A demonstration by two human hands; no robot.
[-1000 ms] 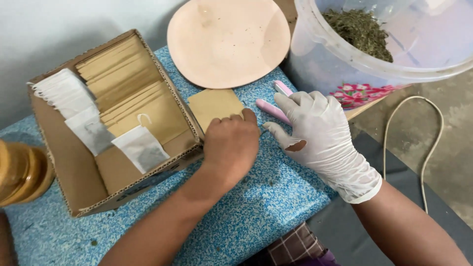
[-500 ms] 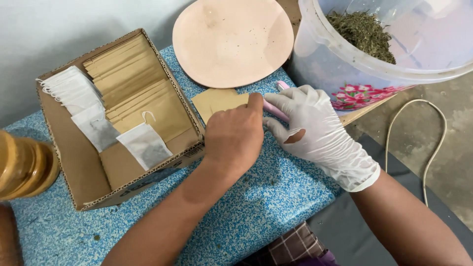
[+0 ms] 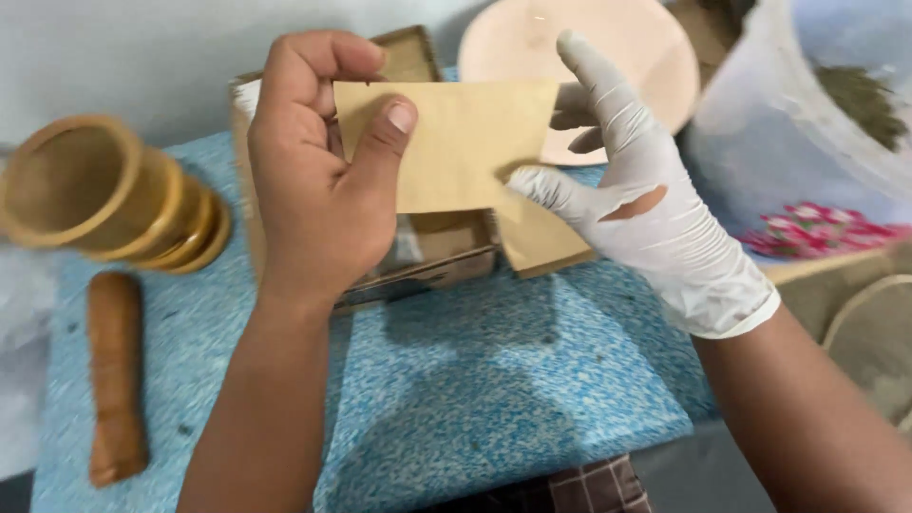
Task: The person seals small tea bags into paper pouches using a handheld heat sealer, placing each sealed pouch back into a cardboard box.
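My bare left hand [image 3: 323,180] holds a flat tan paper pouch [image 3: 456,142] up in front of me, thumb pressed on its left edge. My right hand [image 3: 636,209], in a torn white glove, pinches the pouch's right lower edge. Under the pouch sits an open cardboard box [image 3: 432,261], mostly hidden by my hands. Another tan pouch [image 3: 541,247] lies on the blue speckled table [image 3: 456,389] just right of the box.
A wooden mortar [image 3: 104,195] lies on its side at the left with a wooden pestle [image 3: 114,370] below it. A pale pink round lid [image 3: 617,57] lies behind. A translucent tub of dried green herbs [image 3: 817,104] stands at the right.
Both hands rose from the table, lifting a tan pouch up before the camera. The view shifted left, bringing the mortar and pestle into sight.
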